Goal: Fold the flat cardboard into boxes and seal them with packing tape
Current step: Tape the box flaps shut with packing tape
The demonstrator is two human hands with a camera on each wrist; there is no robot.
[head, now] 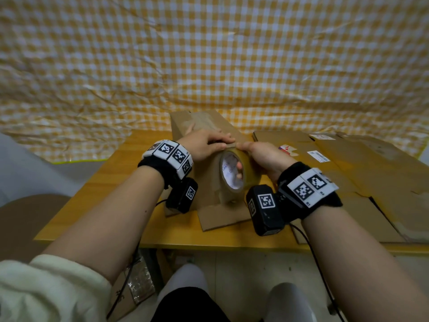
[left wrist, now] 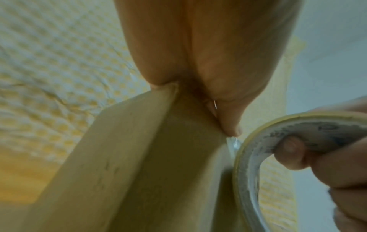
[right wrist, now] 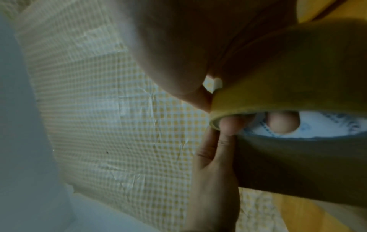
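A brown cardboard box (head: 209, 187) stands upright in the middle of the wooden table (head: 104, 194). My left hand (head: 206, 144) lies over its top edge, fingers straight and pressing down where the tape meets the cardboard. In the left wrist view one fingertip (left wrist: 230, 130) pushes on the box (left wrist: 139, 157) edge right beside the tape roll (left wrist: 250, 157). My right hand (head: 262, 156) grips the tan tape roll (head: 247, 166) against the box's near face, fingers through the white core, thumb over the top. The right wrist view shows the roll (right wrist: 288, 78) close up, with my left hand (right wrist: 214, 172) touching its rim.
Several flattened cardboard sheets (head: 348, 163) with shipping labels cover the right half of the table. A loose box flap (head: 222, 217) lies flat toward the front edge. A yellow gingham cloth (head: 209, 54) hangs behind. My knees are under the table edge.
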